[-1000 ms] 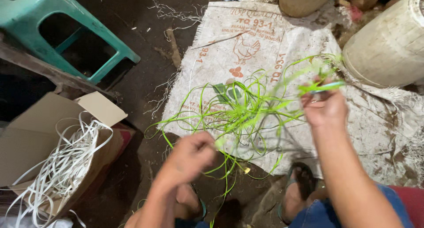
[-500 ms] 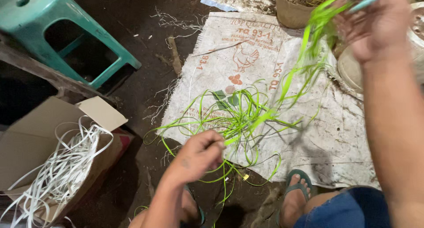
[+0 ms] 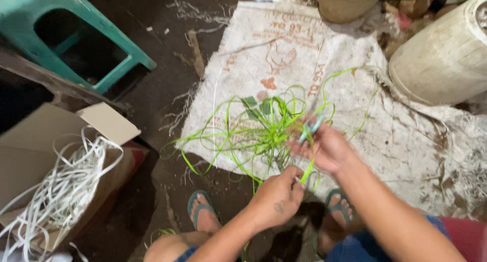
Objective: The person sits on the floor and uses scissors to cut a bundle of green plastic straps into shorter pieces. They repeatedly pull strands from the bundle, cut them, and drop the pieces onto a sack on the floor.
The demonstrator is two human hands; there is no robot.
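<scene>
Gripping thin bright-green plastic strips (image 3: 264,132) above the white woven sack (image 3: 406,140): left hand (image 3: 276,198) pinching low, right hand (image 3: 324,148) clasping; better keeping strands taut, untangled.

Informal home-craft work area, floor level, likely a yard or shed. Bare dark dirt floor (image 3: 167,64); worn woven feed sack (image 3: 284,54) spread as mat at centre; teal plastic stool (image 3: 61,33) upper left; cardboard box (image 3: 30,150) of white strapping strips (image 3: 66,186) lower left; grimy white drum (image 3: 446,59) upper right.

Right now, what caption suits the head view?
Both hands, left hand and right hand, grip green strips above a woven sack.
</scene>
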